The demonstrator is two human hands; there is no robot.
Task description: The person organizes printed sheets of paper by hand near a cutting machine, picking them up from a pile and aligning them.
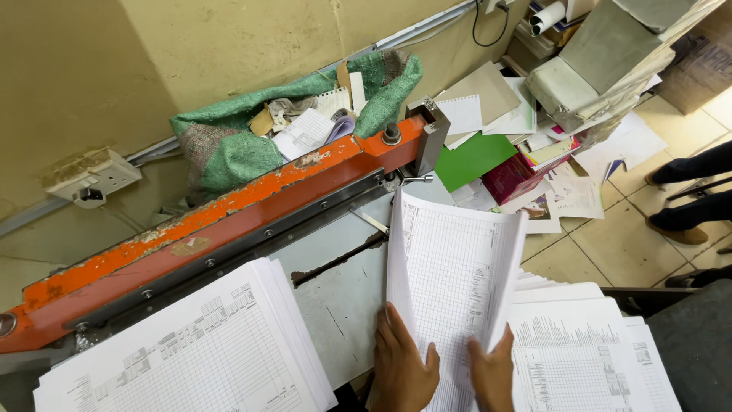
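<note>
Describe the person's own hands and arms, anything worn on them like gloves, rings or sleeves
Both hands are bare: no gloves on the left hand or the right hand. No rings or watch show on the visible parts. Only the hands and wrists enter the picture's bottom edge, with no sleeve in view.

Lit evenly and softly from above, bright without harshness. Glaring slightly off the white printed sheets [450, 267] held upright near the middle and off the pale floor tiles [610, 244] at far right. Casting only faint shadows under the orange cutter bar [229, 202]. Bending straight lines at the edges; staying sharp throughout, blurring nowhere noticeably
</note>
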